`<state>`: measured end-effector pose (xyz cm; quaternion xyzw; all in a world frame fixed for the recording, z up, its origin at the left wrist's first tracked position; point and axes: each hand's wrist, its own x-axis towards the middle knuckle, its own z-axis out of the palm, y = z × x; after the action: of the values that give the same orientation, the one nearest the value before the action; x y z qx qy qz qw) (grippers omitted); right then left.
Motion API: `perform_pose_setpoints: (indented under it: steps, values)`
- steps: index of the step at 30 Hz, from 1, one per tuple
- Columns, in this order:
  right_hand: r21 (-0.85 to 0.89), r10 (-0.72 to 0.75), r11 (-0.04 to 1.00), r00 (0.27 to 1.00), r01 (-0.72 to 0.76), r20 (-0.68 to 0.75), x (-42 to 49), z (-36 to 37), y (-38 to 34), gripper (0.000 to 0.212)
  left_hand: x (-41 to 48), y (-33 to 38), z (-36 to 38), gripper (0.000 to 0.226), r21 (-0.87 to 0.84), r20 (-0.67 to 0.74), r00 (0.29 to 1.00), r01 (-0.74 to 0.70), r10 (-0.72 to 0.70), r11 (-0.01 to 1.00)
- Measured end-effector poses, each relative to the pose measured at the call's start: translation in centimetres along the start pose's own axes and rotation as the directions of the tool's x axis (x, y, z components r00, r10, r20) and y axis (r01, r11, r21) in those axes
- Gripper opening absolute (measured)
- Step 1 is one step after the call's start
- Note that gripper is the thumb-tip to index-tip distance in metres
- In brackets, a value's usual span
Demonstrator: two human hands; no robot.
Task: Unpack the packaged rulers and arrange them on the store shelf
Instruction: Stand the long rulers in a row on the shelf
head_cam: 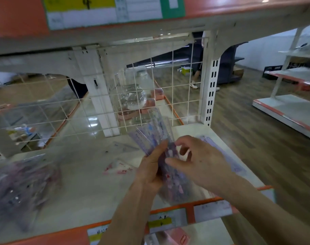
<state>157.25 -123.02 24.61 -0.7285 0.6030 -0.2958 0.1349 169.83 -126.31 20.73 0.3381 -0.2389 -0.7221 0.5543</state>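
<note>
Both forearms reach over the orange-edged store shelf (90, 175), the largest surface. Left hand (151, 169) clamps one fanned bundle of clear purple-printed rulers (157, 137) above the shelf's right half, tips spread toward the wire grid back (150, 96), probably for sorting. Right hand (197, 164) pinches the bundle's near edge. One bulk bag (21, 188) of packaged rulers lies left. One empty wrapper (118, 167) lies between them.

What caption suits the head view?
Both hands, left hand and right hand, fan clear rulers above a store shelf.
</note>
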Motion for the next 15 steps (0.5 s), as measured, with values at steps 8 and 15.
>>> perform_pose_setpoints:
  steps: [8, 15]
  values:
    - [-0.078, 0.006, 0.997, 0.987, 0.006, 0.159, 1.1, 0.7, -0.6, 0.051, -0.2, 0.1, -0.1, 0.035, -0.019, -0.016, 1.0, -0.008, 0.007, 1.0]
    - [0.268, 0.146, 0.937, 0.949, -0.223, 0.278, 1.5, 0.3, 1.4, 0.048, 0.0, 0.1, -0.1, 0.031, 0.027, 0.015, 1.0, -0.004, 0.003, 1.0]
